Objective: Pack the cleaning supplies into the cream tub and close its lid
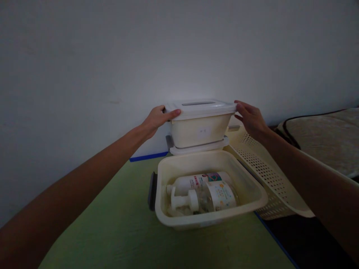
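At the back of the table, a cream storage box (199,130) with a white lid (200,107) on top rests on another white lid (198,148). My left hand (157,118) grips the upper lid's left edge, its thumb on the top. At the right edge, my right hand (249,117) holds the lid's corner between thumb and fingers. In front stands an open cream box (168,164) with a grey side latch (152,191). Inside it lie a white bottle (202,181) with a printed label and a pump bottle (221,196) with a white pump head.
The green tabletop (112,224) has blue edging (148,157). To the right, a cream perforated basket (258,168) sits slanted beside the boxes. A beige cushion-like item with dark piping (328,136) lies at far right. A plain wall (140,56) rises behind.
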Demonstrator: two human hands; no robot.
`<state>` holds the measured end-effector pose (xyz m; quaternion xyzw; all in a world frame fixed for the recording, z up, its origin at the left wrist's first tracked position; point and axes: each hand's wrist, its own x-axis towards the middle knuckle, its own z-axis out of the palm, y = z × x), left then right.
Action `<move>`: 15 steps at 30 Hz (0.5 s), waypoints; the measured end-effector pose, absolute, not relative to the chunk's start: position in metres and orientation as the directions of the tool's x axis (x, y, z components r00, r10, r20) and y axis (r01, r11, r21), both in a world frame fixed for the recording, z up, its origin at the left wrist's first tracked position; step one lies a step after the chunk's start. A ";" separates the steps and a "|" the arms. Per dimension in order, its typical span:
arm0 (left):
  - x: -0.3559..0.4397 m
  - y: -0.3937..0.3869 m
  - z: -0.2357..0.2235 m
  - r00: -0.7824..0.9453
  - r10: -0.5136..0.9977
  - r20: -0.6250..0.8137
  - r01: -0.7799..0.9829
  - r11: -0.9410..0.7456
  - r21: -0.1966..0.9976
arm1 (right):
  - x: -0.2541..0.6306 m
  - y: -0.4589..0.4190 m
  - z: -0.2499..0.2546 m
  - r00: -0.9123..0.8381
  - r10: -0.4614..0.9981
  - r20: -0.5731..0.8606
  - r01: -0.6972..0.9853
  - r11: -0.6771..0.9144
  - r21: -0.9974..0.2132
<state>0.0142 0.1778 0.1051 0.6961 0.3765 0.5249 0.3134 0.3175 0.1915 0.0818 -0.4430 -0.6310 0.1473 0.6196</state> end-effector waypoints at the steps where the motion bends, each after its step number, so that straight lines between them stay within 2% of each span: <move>1: 0.015 0.178 0.105 0.162 0.847 0.506 0.173 -0.530 0.830 | 0.317 0.192 0.081 0.161 0.737 0.657 0.371 0.571 -0.732; 8: 0.018 0.173 0.112 0.126 0.801 0.586 0.042 -0.594 0.803 | 0.317 0.189 0.087 0.226 0.674 0.703 0.310 0.635 -0.708; 15: 0.008 0.141 0.122 0.142 0.662 0.736 0.094 -0.749 0.656 | 0.313 0.150 0.103 0.256 0.530 0.808 0.206 0.787 -0.582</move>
